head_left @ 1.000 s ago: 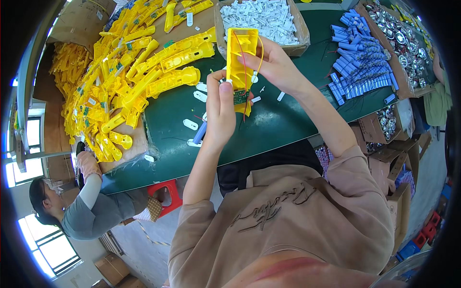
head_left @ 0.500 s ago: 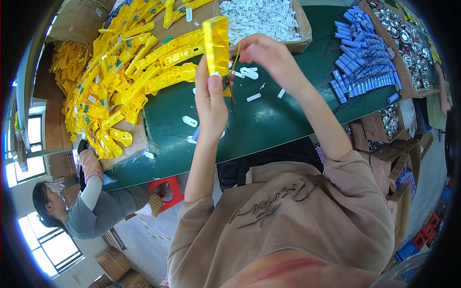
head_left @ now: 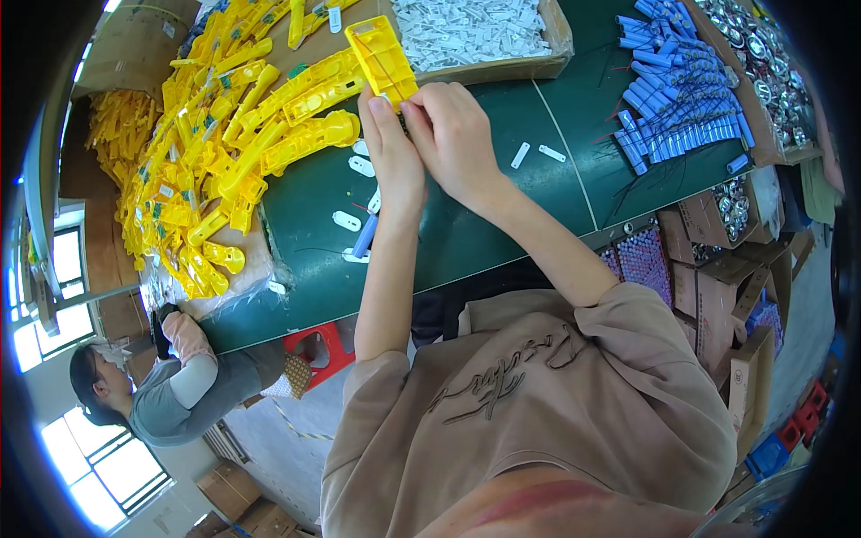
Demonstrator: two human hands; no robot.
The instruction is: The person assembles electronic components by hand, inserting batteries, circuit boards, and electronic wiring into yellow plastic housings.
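Note:
Both of my hands hold one yellow plastic housing [head_left: 380,56] above the green table, its open inner side facing up with a thin wire lying across it. My left hand [head_left: 395,166] grips its lower end, the thumb pressed on the edge. Close beside it, my right hand [head_left: 456,139] has its fingers bent and pinched at the housing's lower right corner. Just what those right fingertips pinch is hidden. Near my left wrist lie a blue cylindrical cell [head_left: 365,236] and several small white plastic pieces [head_left: 346,220].
Yellow housings [head_left: 202,179] are heaped on the left. Beyond my hands stands a carton of white parts [head_left: 475,36]. Blue cells with wires [head_left: 677,99] lie at the right, beside a box of shiny round parts [head_left: 762,72]. A person [head_left: 179,386] works at the left.
My right hand has come in from the right to the housing's lower end, beside my left hand. The housing has tilted and turned its inside up.

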